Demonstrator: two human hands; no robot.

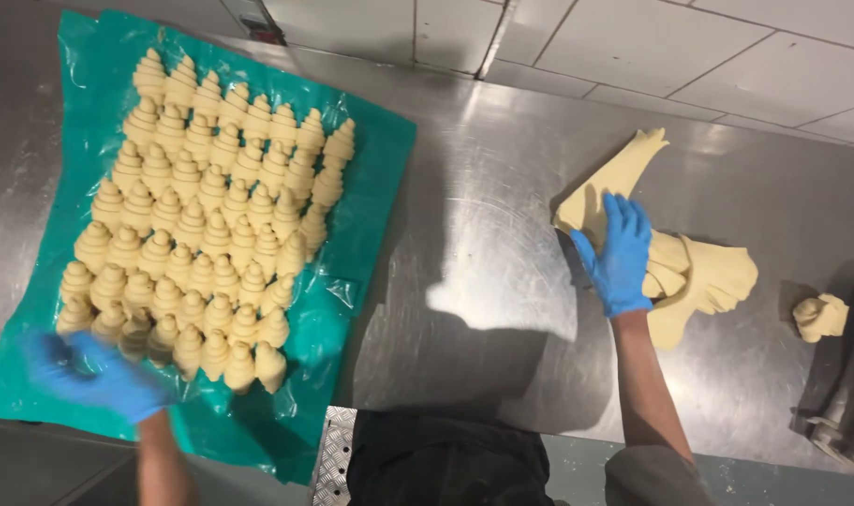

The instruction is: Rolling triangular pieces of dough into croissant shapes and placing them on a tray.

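My right hand [620, 255], in a blue glove, rests flat with fingers spread on a pile of pale dough triangles [698, 276] on the steel table [483, 244]. My left hand [94, 373], also gloved in blue and blurred, hovers over the near left corner of a green plastic sheet [356, 234]. On that sheet lie several rows of shaped raw croissants [207, 215], packed close together. The left hand is nearest the front row of croissants; whether it holds anything is unclear.
One rolled croissant [820, 316] lies alone at the right of the table. A dark cloth [844, 403] hangs at the far right edge. A white tiled wall [633, 42] runs along the back. A ridged metal strip [333, 454] sits at the front edge.
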